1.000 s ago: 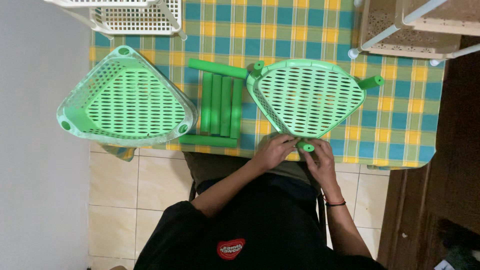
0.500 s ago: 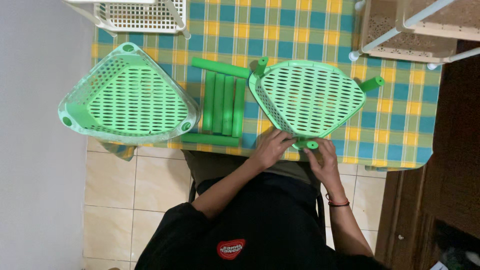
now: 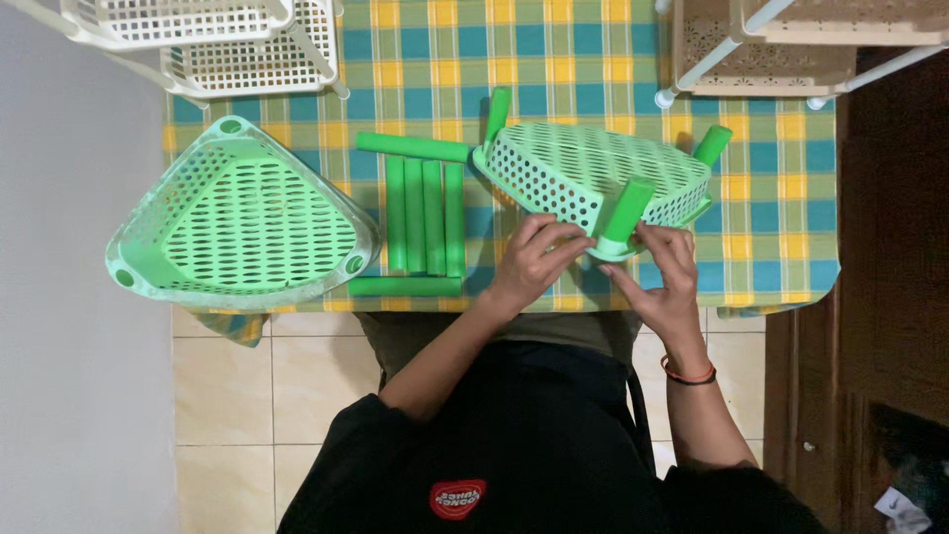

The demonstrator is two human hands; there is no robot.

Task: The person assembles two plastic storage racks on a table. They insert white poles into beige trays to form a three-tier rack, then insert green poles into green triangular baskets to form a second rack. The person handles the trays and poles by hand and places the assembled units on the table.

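One cam only, head-worn, looking almost straight down from above the person. Top of frame = far side of the checked tablecloth (image 3: 593, 59); bottom = person's own torso and arms, w/ tiled floor (image 3: 267, 396) below the table edge. Mid-range: whole table width fits, grey wall (image 3: 69, 297) at left, dark wood at right. No 2nd view, so nothing shared.
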